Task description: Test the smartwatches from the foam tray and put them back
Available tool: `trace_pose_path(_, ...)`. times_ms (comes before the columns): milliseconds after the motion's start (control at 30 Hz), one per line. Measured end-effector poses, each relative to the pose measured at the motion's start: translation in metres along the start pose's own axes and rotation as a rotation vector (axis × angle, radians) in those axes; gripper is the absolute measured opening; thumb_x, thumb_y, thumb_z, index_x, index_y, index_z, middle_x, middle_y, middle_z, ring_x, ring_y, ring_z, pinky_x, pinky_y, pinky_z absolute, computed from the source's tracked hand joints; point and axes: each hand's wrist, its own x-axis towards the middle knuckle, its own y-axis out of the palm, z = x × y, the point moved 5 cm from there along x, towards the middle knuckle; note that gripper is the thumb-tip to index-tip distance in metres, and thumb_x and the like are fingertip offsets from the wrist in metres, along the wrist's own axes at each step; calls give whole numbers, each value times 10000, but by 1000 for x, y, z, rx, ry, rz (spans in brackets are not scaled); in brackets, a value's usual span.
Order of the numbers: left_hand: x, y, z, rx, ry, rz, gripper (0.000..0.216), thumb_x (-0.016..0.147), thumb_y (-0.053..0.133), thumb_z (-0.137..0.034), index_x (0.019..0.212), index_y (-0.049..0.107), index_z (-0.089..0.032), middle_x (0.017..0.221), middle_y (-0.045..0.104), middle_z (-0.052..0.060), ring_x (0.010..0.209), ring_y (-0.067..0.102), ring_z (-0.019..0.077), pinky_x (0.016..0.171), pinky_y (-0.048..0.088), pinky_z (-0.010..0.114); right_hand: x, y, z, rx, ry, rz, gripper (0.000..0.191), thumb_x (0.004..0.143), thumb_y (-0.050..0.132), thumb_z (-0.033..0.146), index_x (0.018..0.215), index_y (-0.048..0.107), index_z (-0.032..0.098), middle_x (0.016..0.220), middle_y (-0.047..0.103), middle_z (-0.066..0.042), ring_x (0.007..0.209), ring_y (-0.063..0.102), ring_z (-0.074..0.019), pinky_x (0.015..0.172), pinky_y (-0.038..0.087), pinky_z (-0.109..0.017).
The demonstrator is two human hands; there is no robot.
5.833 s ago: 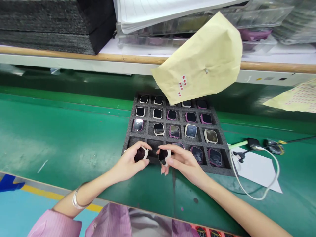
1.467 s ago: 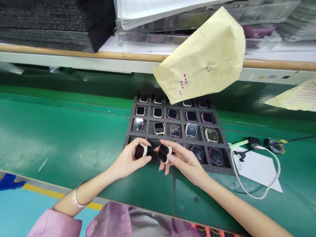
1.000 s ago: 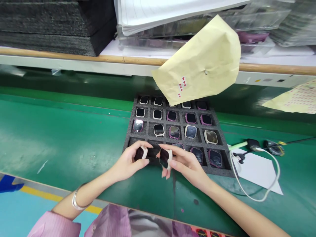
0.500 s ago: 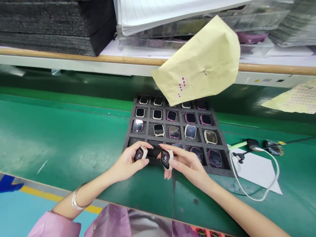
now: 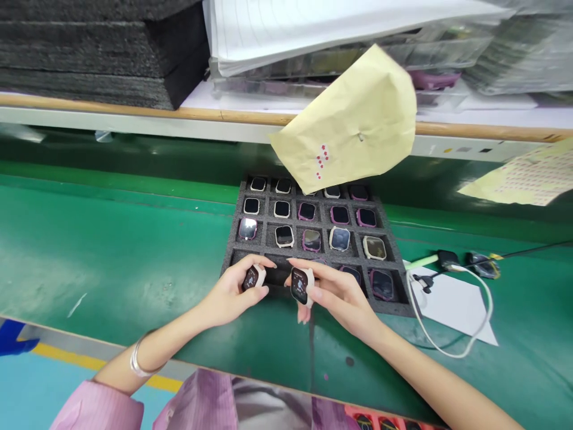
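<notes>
By the front edge of the desk (image 5: 111,257) sits a red box (image 5: 353,411) with dark things in it. The left arm has a light purple sleeve (image 5: 105,407) and a silver bracelet (image 5: 135,359).

Both hands are over the front side of a grey foam tray (image 5: 229,245), in the middle of the desk. The left hand (image 5: 259,279) grips a white watch (image 5: 251,278) between thumb and fingers. The right hand (image 5: 299,280) grips another one, the second white watch (image 5: 299,286), the same way. Both watches have small lit pictures on their dark screens. The two watches are near each other but do not touch.

The tray has four rows of square holes. In the front row, purple watches lie toward the right corner; one is mostly hidden by the right hand. The next row has a shiny purple watch (image 5: 248,228) at the left end and a cream watch (image 5: 374,247) at the right end. More white and purple watches fill the rows behind.

Toward the right edge of the desk, a white cord (image 5: 455,356) loops over white paper (image 5: 470,307), with a black plug (image 5: 447,260) behind.

Over the back edge, yellow paper (image 5: 358,128) hangs from a shelf (image 5: 224,115). Black foam (image 5: 85,54) and white sheets (image 5: 313,30) lie on top.
</notes>
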Motion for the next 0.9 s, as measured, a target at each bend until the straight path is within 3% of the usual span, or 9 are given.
trace_pose_path(167, 5, 2, -32, 76, 19, 41, 257, 833, 584, -183, 1088, 557, -191, 734, 434, -48, 641, 411, 111, 626, 352, 243, 3, 7, 27, 4, -71, -14, 398, 894, 673, 276, 1283, 615, 222, 1066, 694, -107, 589, 693, -174, 541, 574, -313)
trace_pose_path(367, 27, 9, -65, 94, 125, 17, 280, 834, 568, -160, 1111, 546, -195, 734, 469, -49, 623, 422, 107, 595, 351, 233, 10, 6, 48, 16, -153, -45, 396, 880, 683, 288, 1266, 621, 220, 1032, 682, -91, 581, 685, -167, 529, 568, -305)
trace_pose_path(533, 39, 16, -65, 115, 135, 9, 255, 803, 555, -111, 1048, 557, -184, 734, 483, -46, 652, 444, 115, 619, 348, 239, 11, -6, 46, 15, -164, -82, 404, 869, 692, 317, 1246, 623, 189, 989, 685, -92, 545, 656, -148, 476, 556, -283)
trace_pose_path(900, 38, 12, -50, 150, 62, -5, 270, 799, 556, -143, 1065, 550, -193, 739, 495, -50, 655, 459, 122, 629, 346, 246, 10, -12, 35, 28, -79, -76, 426, 853, 703, 312, 1252, 622, 186, 965, 698, -89, 527, 663, -160, 486, 542, -288)
